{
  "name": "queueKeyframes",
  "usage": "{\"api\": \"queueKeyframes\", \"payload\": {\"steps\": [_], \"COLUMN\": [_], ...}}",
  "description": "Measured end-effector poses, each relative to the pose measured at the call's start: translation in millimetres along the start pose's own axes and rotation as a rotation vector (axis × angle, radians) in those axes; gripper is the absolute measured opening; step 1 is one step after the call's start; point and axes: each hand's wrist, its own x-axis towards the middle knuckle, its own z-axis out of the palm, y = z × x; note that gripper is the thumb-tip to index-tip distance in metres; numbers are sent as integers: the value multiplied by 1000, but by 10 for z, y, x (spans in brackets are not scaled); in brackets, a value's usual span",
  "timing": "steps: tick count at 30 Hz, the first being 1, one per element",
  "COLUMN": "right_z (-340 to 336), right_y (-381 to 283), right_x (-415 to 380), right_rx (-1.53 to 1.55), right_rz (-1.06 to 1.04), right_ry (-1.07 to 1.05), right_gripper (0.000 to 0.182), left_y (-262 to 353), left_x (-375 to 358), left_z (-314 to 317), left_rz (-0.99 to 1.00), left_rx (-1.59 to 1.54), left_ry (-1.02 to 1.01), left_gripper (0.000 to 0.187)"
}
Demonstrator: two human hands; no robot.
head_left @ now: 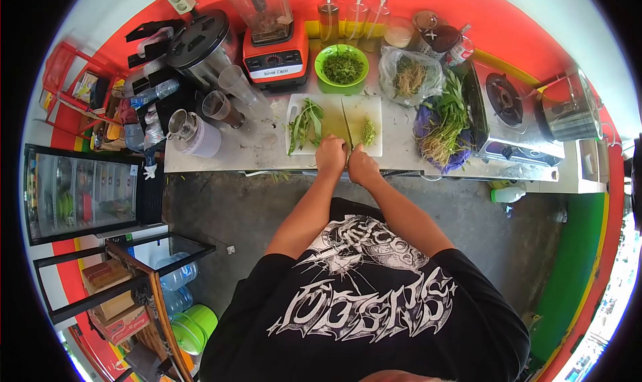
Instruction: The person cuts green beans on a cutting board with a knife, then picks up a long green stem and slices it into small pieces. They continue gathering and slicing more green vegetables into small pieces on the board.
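A white cutting board point(321, 101) lies near the counter's front edge. On its left side are long leafy green stems point(306, 122); on its right is a small heap of chopped greens point(368, 132). Between them a knife point(346, 120) points away from me, its blade across the board. My right hand point(362, 165) is closed around its handle at the board's front edge. Close against it, my left hand point(331, 156) is closed beside the knife; what its fingers hold is hidden. Behind the board sits a bright green bowl point(363, 78) full of chopped greens.
A red blender point(274, 54) and clear plastic cups point(221, 108) stand left of the board. To the right lie a bag of roots point(409, 78), a bunch of rooted greens point(447, 124) and a gas stove point(515, 124). Pump bottles point(356, 18) line the back wall.
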Motion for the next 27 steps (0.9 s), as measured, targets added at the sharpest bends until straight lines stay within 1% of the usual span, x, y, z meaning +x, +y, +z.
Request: {"api": "queueKeyframes", "payload": {"steps": [2, 5, 8, 10, 13, 17, 19, 23, 25, 27], "right_z": [-9, -175, -147, -31, -1, -168, -198, -19, 15, 25], "right_y": [9, -53, -81, -52, -40, -58, -69, -68, -66, -66], "right_x": [-3, 26, -4, -102, -121, 40, 24, -139, -164, -137], "right_rx": [4, -59, -1, 1, -41, -5, -6, 3, 0, -1], "right_rz": [-5, -45, -31, -21, -21, -57, -45, 27, 13, 1], "right_ry": [3, -22, -13, 16, 0, -5, -39, 9, 29, 49], "right_gripper": [33, 34, 35, 36, 35, 35, 36, 36, 34, 33], "left_y": [20, 37, -8, -45, -64, -54, -52, -97, -97, -85], "left_x": [-48, -68, -63, -70, -83, -111, -102, -82, -57, -83], "left_z": [-3, 1, -18, 4, 9, 12, -9, 30, -10, -55], "left_rz": [-16, -16, 36, 27, 27, -7, -42, -59, 2, -13], "left_rx": [19, 63, 79, -19, -79, -66, -75, -94, -26, 3], "left_ry": [-20, 2, 15, 11, 49, 95, 1, 24, 47, 34], "left_gripper": [14, 14, 14, 13, 13, 13, 15, 15, 15, 16]}}
